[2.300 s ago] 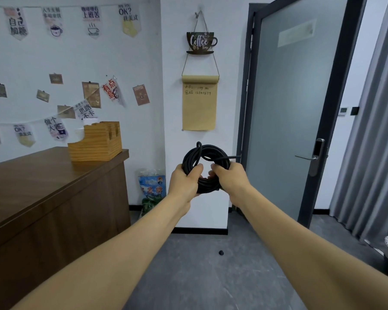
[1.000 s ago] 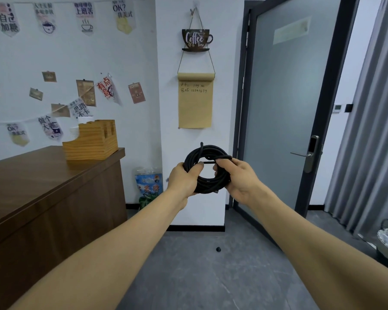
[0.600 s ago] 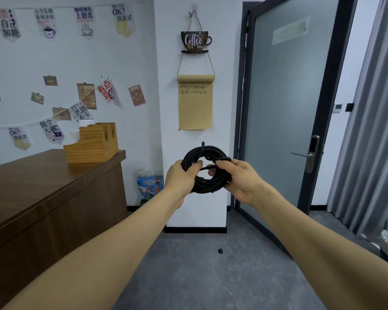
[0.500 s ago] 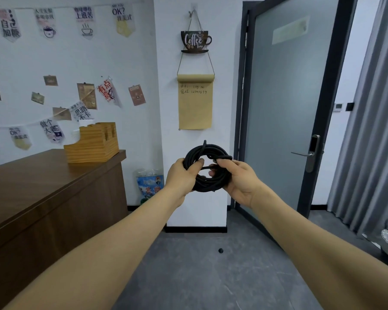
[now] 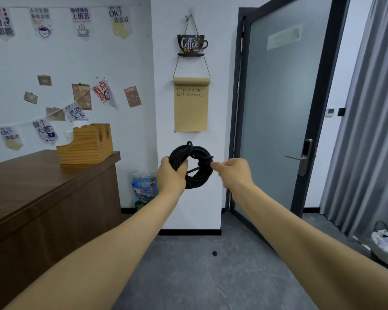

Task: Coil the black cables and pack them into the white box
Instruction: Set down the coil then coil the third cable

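Observation:
A coil of black cable [image 5: 197,180] hangs in the air in front of me at chest height, with a short end sticking up at its top. My left hand [image 5: 171,175] grips the coil's left side, fingers curled round the bundle. My right hand [image 5: 232,172] is at the coil's right edge and pinches a cable strand there with its fingertips. No white box is in view.
A dark wooden counter [image 5: 31,186] with a wooden organiser [image 5: 85,144] stands at the left. A glass door [image 5: 278,108] with a grey frame is ahead right, grey curtains [image 5: 372,121] beyond. A basket [image 5: 385,242] sits on the floor at the right edge; a small black object [image 5: 214,253] lies on the floor.
My right hand has slid off the coil's front to its right edge and now pinches a strand there. My left hand keeps its grip on the coil.

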Demonstrator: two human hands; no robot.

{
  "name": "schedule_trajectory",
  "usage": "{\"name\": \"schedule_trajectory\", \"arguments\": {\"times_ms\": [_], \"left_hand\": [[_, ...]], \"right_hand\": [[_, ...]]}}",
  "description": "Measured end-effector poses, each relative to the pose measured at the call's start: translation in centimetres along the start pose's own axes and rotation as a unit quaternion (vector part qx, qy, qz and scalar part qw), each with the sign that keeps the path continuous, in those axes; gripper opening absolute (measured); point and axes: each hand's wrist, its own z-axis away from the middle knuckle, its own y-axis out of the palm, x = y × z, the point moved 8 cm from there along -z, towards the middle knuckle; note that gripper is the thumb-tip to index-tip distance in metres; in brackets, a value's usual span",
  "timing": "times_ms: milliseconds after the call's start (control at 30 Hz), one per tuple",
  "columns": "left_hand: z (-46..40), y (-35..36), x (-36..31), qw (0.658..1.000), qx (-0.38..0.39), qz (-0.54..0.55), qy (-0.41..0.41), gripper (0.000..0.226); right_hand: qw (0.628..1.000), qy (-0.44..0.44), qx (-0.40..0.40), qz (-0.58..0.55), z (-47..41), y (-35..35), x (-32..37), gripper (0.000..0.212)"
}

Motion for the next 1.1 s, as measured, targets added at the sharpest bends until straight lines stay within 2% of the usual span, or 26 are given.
{"name": "schedule_trajectory", "arguments": {"times_ms": [100,200,333,467,600,733,867,933,1000,1100], "left_hand": [[1.0,0.4,-1.0,0.999,-0.017,-0.018,0.042,0.021],[1.9,1.1,-1.9,0.997,-0.002,-0.004,0.082,0.019],[1.7,0.9,-1.7,0.998,0.019,-0.004,0.063,0.028],[1.1,0.8,0.2,0.998,0.061,-0.005,-0.031,0.036],[0.3,0.5,1.2,0.993,0.081,0.038,-0.079,0.030],[0.3,0.5,2.3,0.975,0.119,0.091,-0.163,0.028],[0.6,0.9,3.1,0.964,0.144,0.091,-0.204,0.029],[0.7,0.9,3.5,0.961,0.150,0.088,-0.216,0.023],[0.7,1.0,3.6,0.957,0.152,0.096,-0.229,0.017],[1.0,1.5,4.1,0.949,0.139,0.120,-0.255,0.031]], "right_hand": [[0.995,0.066,0.051,-0.050,1.1,2.4,0.2,0.019],[0.985,0.130,0.028,-0.113,0.8,3.7,-0.4,0.013],[0.979,0.160,0.037,-0.121,0.6,4.0,-0.7,0.008],[0.989,0.114,0.073,-0.065,1.0,4.2,-0.5,0.012],[0.989,0.018,0.107,0.097,0.6,4.3,0.5,0.027],[0.961,-0.050,0.164,0.217,0.7,4.2,1.8,0.011],[0.917,-0.050,0.239,0.314,1.0,3.9,1.9,0.016],[0.902,-0.043,0.273,0.330,1.2,3.5,1.8,0.026],[0.908,-0.057,0.263,0.322,1.1,2.9,2.0,0.033],[0.916,-0.076,0.229,0.321,1.0,2.6,1.5,0.028]]}}
